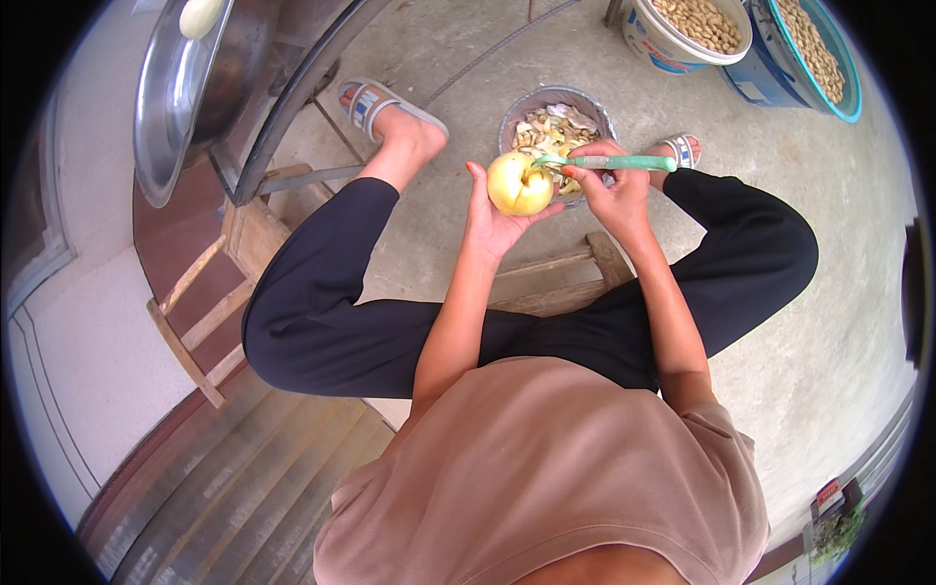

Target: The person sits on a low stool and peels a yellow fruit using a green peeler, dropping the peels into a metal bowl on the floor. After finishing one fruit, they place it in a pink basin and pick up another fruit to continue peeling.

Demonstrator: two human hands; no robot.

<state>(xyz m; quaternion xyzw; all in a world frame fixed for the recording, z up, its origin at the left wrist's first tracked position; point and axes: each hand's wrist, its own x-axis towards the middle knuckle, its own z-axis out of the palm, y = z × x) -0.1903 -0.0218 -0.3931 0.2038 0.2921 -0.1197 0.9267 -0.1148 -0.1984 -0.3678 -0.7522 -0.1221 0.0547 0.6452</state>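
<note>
A pale yellow apple-like fruit (pixel 518 189) rests in my left hand (pixel 491 228), with the thumb along its left side and the fingers beneath it. Its hollow stem end is turned up towards me. My right hand (pixel 616 191) grips a green-handled peeler (pixel 621 162), whose head touches the fruit's upper right edge, near the hollow. Below both hands stands a lined waste bin (pixel 504 131) holding peelings and shells (pixel 548 131). The right hand partly hides the bin's right side.
Top right, a white bucket (pixel 647 45) and a turquoise basin (pixel 852 102) hold peanuts in their shells. A steel bowl (pixel 157 139) with a pale round item (pixel 199 18) sits upper left, above a wooden chair (pixel 252 234). A wooden stool (pixel 556 292) shows between my legs.
</note>
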